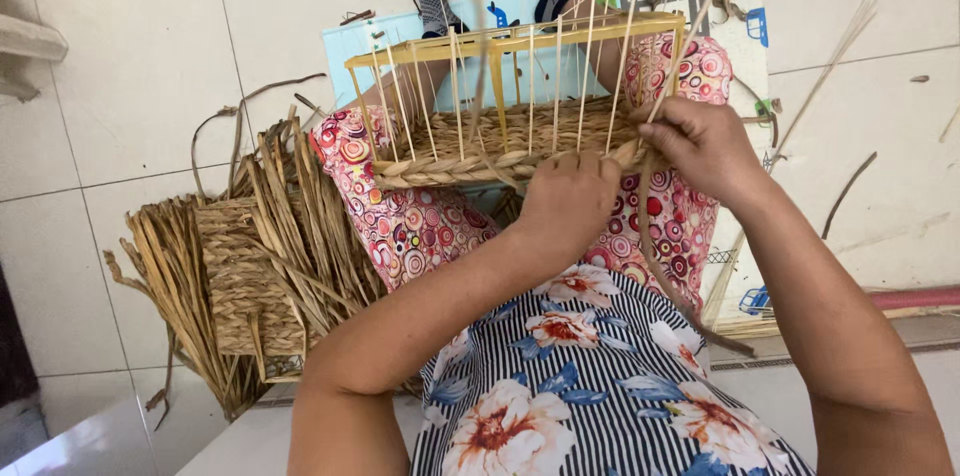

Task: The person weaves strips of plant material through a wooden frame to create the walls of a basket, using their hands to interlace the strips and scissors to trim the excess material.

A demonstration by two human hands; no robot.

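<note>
fingers (pixel 668 126) pinching straw strand (pixel 655 106), basket frame (pixel 520 106)

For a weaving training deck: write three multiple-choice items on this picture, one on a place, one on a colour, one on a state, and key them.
1. Where does the half-woven basket rest?
A. on the person's lap
B. on a table
C. on a shelf

2. What colour is the frame that tops the basket's upright stakes?
A. blue
B. yellow
C. black

3. What is the right hand doing?
A. lying flat on the floor
B. pinching a straw strand at the basket's braided rim
C. resting open on the knee

Key: 1 A, the basket sits across the patterned trousers. 2 B, the bar over the stakes is yellow. 3 B, its fingers close on the strand beside the rim, while the left hand presses the braid. A second woven piece lies on the tiled floor.
</note>
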